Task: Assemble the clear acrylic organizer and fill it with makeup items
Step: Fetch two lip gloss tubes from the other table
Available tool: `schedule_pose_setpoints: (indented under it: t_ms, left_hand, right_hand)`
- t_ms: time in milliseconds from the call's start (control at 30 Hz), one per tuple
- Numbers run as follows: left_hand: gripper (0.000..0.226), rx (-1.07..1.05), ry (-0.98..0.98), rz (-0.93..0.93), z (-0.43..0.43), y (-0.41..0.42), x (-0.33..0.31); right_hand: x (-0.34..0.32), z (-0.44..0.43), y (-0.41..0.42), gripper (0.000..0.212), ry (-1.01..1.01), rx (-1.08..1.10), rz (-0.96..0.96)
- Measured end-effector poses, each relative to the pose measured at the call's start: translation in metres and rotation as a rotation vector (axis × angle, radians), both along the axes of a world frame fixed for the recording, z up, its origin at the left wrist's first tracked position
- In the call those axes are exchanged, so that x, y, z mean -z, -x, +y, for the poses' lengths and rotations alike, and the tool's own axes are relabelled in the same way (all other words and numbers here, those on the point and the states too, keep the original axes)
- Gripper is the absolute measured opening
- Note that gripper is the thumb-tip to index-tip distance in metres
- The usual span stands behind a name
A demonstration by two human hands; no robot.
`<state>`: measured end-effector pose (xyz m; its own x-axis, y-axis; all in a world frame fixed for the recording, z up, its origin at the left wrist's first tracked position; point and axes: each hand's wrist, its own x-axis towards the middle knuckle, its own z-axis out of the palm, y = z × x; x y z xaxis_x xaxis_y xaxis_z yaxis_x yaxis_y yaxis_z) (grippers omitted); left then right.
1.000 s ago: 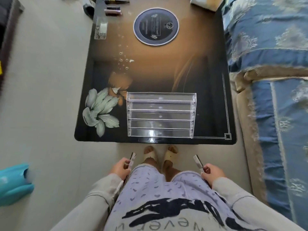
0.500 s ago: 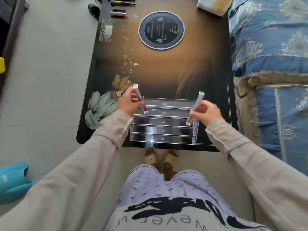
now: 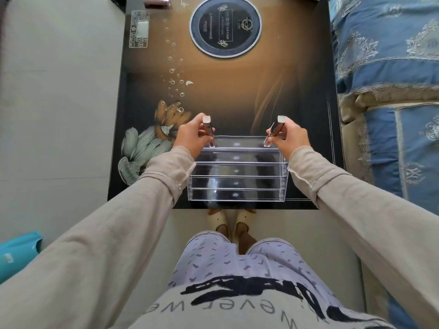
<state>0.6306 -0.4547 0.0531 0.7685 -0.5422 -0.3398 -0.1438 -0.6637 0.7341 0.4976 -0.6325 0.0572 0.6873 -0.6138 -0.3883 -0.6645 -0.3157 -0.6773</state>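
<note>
The clear organizer (image 3: 237,172) sits at the table's (image 3: 237,96) near edge. The left hand (image 3: 190,136) pinches a dark tube (image 3: 209,132), the right hand (image 3: 293,138) a second tube (image 3: 273,132), over its back tier; sleeves (image 3: 166,172) hide its side corners.

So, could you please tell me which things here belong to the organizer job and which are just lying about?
Job: clear acrylic organizer; makeup tube in left hand; second tube in right hand; probably the far tube on the table.
Lying about: round dark disc; teal object on the floor; blue patterned cover.
</note>
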Motion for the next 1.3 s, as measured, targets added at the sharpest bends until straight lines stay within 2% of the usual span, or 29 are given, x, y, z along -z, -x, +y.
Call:
schedule_pose_setpoints:
  t_ms: [633, 1300]
  left_hand:
    - [0.023, 0.113, -0.124, 0.045, 0.0010, -0.0066, 0.0071]
    - [0.021, 0.176, -0.163, -0.038, 0.0013, -0.0036, 0.0093]
  right_hand:
    - [0.0023, -0.0025, -0.0009, 0.023, -0.004, -0.111, 0.167]
    - [0.0046, 0.0023, 0.0039, 0.026, 0.057, -0.159, 0.191]
